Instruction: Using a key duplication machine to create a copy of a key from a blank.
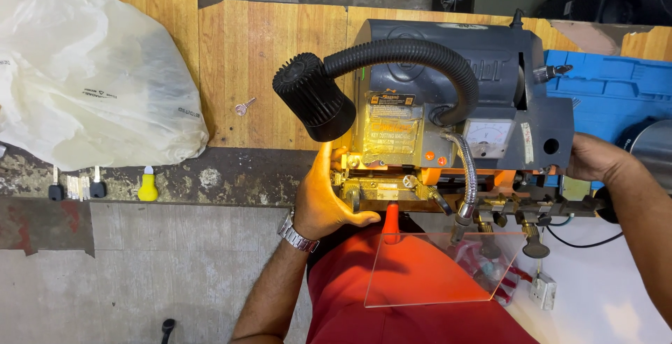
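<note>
On the wooden bench: one grey key-cutting machine with black gooseneck lamp, small dial gauge and clear guard plate at its front. Left hand, wristwatch on the wrist, curled loosely round the left end of the brass vise carriage, thumb up against the machine's side; whether a key sits clamped under it cannot be told. Right hand pressed to the machine's right flank, fingers hidden behind the housing, so its grip cannot be told. Red lever knob just beside the left hand, untouched. Also present: white plastic bag, one loose silver key well apart on the wood, a row of key blanks and a yellow-headed key on the bench edge, blue case at right. Handling note, as judgement: carriage work here wants a steady, even feed, fingers kept clear of the cutter, lamp aimed at the vise.
</note>
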